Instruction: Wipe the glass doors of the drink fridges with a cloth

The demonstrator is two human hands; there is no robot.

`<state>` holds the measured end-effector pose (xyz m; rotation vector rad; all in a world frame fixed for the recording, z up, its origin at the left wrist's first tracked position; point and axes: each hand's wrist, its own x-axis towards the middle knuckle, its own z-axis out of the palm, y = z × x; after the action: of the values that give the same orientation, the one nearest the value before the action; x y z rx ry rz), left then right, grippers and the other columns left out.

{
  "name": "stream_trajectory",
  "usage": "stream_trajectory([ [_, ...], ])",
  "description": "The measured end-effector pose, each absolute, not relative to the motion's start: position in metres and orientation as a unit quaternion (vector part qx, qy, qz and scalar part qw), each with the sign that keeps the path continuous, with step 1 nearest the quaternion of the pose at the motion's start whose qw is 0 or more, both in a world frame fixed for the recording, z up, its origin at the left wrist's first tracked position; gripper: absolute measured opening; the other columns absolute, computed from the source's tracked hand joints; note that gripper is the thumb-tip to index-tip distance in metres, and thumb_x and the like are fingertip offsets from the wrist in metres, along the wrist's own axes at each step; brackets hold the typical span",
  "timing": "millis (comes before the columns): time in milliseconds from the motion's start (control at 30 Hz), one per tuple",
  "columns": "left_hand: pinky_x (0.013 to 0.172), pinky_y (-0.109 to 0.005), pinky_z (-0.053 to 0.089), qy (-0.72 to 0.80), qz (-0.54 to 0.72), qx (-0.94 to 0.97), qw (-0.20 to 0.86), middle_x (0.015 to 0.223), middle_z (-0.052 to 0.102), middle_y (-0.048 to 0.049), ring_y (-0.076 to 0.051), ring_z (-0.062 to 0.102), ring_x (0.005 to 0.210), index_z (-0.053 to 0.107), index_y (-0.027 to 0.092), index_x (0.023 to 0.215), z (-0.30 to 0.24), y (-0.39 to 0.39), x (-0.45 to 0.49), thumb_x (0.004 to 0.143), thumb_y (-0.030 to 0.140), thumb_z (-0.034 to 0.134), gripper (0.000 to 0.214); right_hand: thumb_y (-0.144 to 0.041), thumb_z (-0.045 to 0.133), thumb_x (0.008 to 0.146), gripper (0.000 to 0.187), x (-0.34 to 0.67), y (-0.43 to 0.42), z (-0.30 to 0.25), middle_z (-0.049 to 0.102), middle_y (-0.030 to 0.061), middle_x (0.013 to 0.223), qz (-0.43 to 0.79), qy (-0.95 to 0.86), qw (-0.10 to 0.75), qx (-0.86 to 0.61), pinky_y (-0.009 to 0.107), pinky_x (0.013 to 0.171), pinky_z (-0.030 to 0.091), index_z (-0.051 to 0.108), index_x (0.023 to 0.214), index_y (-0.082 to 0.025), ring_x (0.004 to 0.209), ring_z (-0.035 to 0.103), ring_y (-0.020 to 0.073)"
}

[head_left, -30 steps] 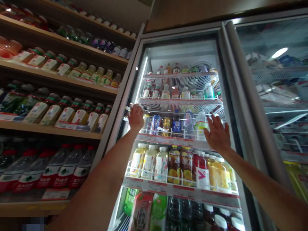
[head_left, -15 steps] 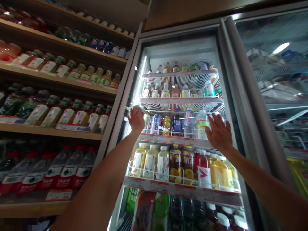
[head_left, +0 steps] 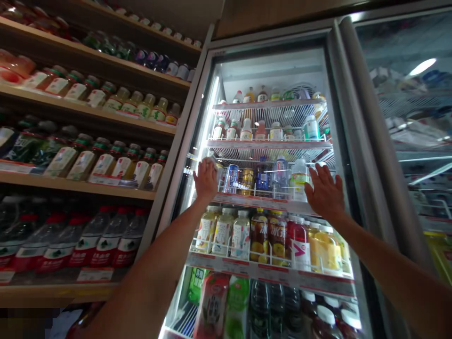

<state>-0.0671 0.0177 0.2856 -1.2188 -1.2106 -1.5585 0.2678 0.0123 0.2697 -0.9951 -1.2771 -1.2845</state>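
Observation:
Both arms reach up toward the glass door (head_left: 271, 61) of a lit drinks fridge. My left hand (head_left: 205, 180) is open, fingers pointing up, near the door's left side, in front of the middle shelf. A pale patch shows at its fingertips; I cannot make out what it is. My right hand (head_left: 325, 190) is open too, its fingers spread, near the door's right side beside a bottle with a yellow-green label (head_left: 298, 180). Neither hand visibly holds a thing. Whether the palms touch the glass, I cannot tell. Between the hands stand a blue can (head_left: 231, 179) and a gold can (head_left: 246, 181).
Wooden shelves (head_left: 88, 184) with rows of juice bottles and red-capped water bottles (head_left: 122, 238) rise on the left. A grey door frame (head_left: 370, 122) divides this fridge from a second glass-doored one (head_left: 416, 122) on the right. Bottled tea (head_left: 259, 235) stands on a lower fridge shelf.
My left hand appears slightly further right and lower against the fridge, its fingers pointing up. The right hand is almost in the same place. The view has shifted slightly.

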Motion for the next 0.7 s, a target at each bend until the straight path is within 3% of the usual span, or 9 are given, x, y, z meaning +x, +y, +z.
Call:
stream_trajectory([
  [100, 0.105, -0.049, 0.029, -0.485, -0.630, -0.464, 0.392, 0.145, 0.031, -0.0105, -0.027, 0.024, 0.135, 0.049, 0.017, 0.125, 0.282, 0.018, -0.056, 0.090, 0.023, 0.032, 0.040, -0.036, 0.026, 0.090, 0.052, 0.266, 0.011, 0.269, 0.035, 0.0137, 0.143, -0.532, -0.527, 0.509, -0.424, 0.052, 0.105, 0.023, 0.039, 0.133, -0.011, 0.133, 0.028, 0.0278],
  [233, 0.111, -0.037, 0.023, -0.389, -0.530, -0.599, 0.457, 0.143, 0.036, 0.0035, -0.016, 0.025, 0.135, 0.051, 0.030, 0.123, 0.266, 0.021, 0.000, 0.089, 0.028, 0.038, 0.037, -0.036, 0.026, 0.090, 0.051, 0.268, 0.011, 0.269, 0.035, 0.0126, 0.143, -0.533, -0.530, 0.509, -0.420, 0.051, 0.105, 0.024, 0.039, 0.133, -0.012, 0.133, 0.029, 0.0274],
  [300, 0.111, -0.042, 0.022, -0.356, -0.501, -0.633, 0.472, 0.144, 0.035, 0.0008, -0.017, 0.026, 0.135, 0.049, 0.028, 0.125, 0.261, 0.021, 0.004, 0.090, 0.027, 0.036, 0.038, -0.035, 0.027, 0.089, 0.050, 0.269, 0.011, 0.270, 0.037, 0.0120, 0.142, -0.532, -0.532, 0.514, -0.411, 0.050, 0.105, 0.024, 0.039, 0.133, -0.014, 0.132, 0.030, 0.0268],
  [567, 0.105, -0.052, 0.027, -0.475, -0.628, -0.483, 0.384, 0.145, 0.030, -0.0127, -0.029, 0.024, 0.135, 0.046, 0.015, 0.128, 0.286, 0.017, -0.029, 0.089, 0.021, 0.031, 0.042, -0.036, 0.026, 0.090, 0.051, 0.268, 0.015, 0.270, 0.038, 0.0112, 0.141, -0.518, -0.532, 0.538, -0.399, 0.050, 0.106, 0.022, 0.038, 0.135, -0.016, 0.133, 0.030, 0.0263],
  [700, 0.111, -0.039, 0.023, -0.377, -0.541, -0.603, 0.449, 0.146, 0.031, -0.0001, -0.020, 0.021, 0.137, 0.048, 0.025, 0.127, 0.275, 0.021, 0.055, 0.089, 0.025, 0.038, 0.039, -0.036, 0.024, 0.090, 0.052, 0.270, 0.012, 0.271, 0.040, 0.0093, 0.141, -0.497, -0.545, 0.544, -0.400, 0.049, 0.106, 0.024, 0.033, 0.138, -0.019, 0.133, 0.030, 0.0238],
])
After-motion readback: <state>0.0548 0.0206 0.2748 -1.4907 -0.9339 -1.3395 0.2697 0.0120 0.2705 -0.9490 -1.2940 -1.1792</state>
